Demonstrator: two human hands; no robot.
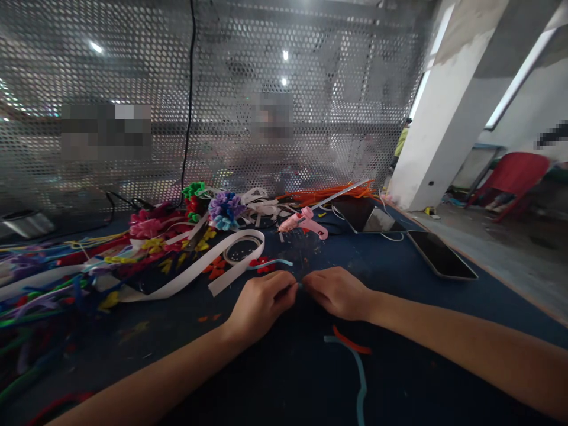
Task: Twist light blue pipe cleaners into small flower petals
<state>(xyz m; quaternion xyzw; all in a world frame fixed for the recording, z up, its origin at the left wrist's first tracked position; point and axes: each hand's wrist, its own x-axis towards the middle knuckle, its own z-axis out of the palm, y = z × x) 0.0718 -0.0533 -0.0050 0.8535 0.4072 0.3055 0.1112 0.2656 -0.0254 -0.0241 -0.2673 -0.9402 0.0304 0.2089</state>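
Observation:
My left hand is closed in a pinch just above the dark blue table, thumb against the curled fingers. My right hand faces it, also closed, its fingertips a small gap away. A tiny bit of light-blue pipe cleaner shows between the two pinches; the rest of it is hidden by the fingers. Beyond my left hand, a light-blue stem lies by a red pipe-cleaner flower. Closer to me, below my right hand, are an orange pipe cleaner and a bent light-blue pipe cleaner.
A pink glue gun with a long glue stick lies ahead. A white ribbon curls at left, among heaped colourful pipe cleaners and flowers. A tablet and a phone lie right. Perforated metal sheeting stands behind.

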